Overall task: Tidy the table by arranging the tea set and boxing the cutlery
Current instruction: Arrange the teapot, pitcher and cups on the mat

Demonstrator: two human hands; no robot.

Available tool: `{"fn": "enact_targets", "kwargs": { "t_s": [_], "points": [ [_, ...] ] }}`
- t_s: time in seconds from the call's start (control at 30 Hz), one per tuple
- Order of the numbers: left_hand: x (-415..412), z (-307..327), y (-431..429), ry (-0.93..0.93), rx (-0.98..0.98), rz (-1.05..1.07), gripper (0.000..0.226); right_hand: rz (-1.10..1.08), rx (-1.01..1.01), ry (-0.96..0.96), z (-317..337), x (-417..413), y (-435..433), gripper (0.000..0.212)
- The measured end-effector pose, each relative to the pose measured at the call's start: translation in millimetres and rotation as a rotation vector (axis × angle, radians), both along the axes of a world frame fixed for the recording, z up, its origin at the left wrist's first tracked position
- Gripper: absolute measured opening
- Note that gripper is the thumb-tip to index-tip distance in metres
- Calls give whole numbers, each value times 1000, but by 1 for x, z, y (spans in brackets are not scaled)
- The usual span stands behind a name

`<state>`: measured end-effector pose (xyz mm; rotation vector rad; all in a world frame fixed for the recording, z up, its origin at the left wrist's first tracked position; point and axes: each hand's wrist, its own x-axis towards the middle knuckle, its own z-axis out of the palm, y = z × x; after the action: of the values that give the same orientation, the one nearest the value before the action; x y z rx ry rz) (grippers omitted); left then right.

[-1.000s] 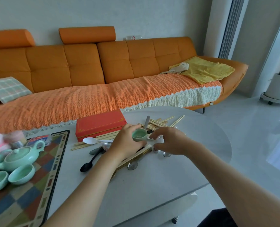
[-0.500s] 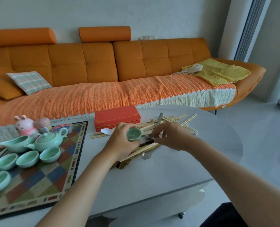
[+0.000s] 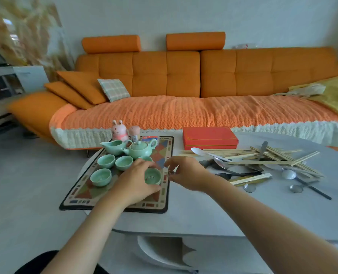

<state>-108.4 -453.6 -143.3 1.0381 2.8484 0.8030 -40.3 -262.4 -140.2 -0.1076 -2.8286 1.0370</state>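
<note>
Teacup (image 3: 153,176) is gripped by the curled left hand (image 3: 134,184) at 3 o'clock on the mat (image 3: 97,196); right hand (image 3: 186,173) hovers loosely curled, empty. Best set down level, clear of the neighbouring cup (image 3: 124,162) at its 10 o'clock.

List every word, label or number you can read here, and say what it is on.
No text here can be read.
Red box: only a gold border line shows, no words.
Blue and red packet behind the teapot: print too blurred to read.
Small pink bottle: label too small to read.
</note>
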Motion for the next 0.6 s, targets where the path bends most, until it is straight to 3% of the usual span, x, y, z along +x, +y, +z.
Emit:
{"fn": "enact_targets", "kwargs": {
  "t_s": [0.37,0.6],
  "points": [
    [-32,-11,-62,46,-108,71,75,93,170,-79,-22,-44,-49,38],
    [-35,6,-74,47,-135,16,97,147,134,101,-5,-46,-70,45]
  ]
}}
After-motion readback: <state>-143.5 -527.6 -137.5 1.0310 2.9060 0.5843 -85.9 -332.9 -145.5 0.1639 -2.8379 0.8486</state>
